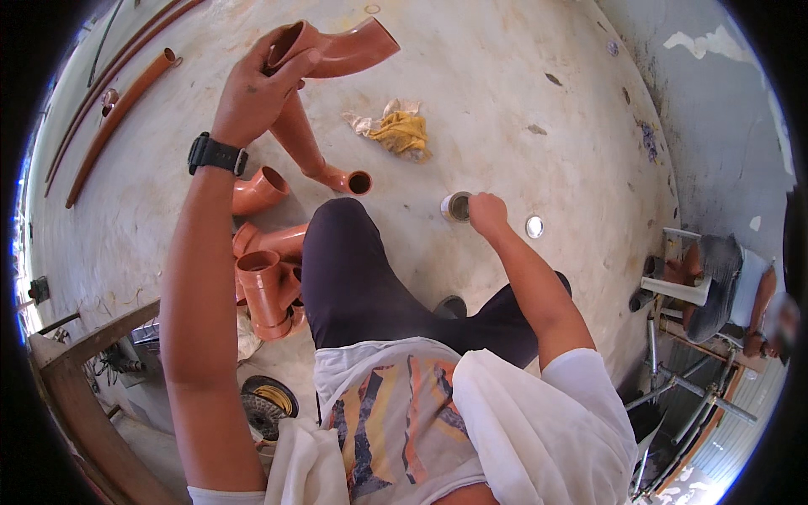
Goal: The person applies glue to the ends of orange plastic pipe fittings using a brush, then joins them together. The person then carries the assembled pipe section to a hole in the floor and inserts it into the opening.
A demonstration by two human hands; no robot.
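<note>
In my raised left hand (261,88) is a curved orange-brown pipe elbow (358,50), its wide socket end gripped between fingers and thumb. Below that hand, a pipe with a bent end (303,147) of the same colour reaches toward my knee; I cannot tell whether it touches the hand. My right hand (488,215) is closed in a fist at the rim of a small tin can (455,207). What its fingers grip, if anything, is hidden. A shiny round lid (534,226) lies on the floor to the right of the can.
More orange-brown fittings (265,290) lie left of my knee. A yellow-stained rag (400,133) rests ahead on the pale floor. Long pipes (122,126) lie at far left. Another person (757,311) is at the right edge, beside a white chair (677,289) and metal tubing (673,383).
</note>
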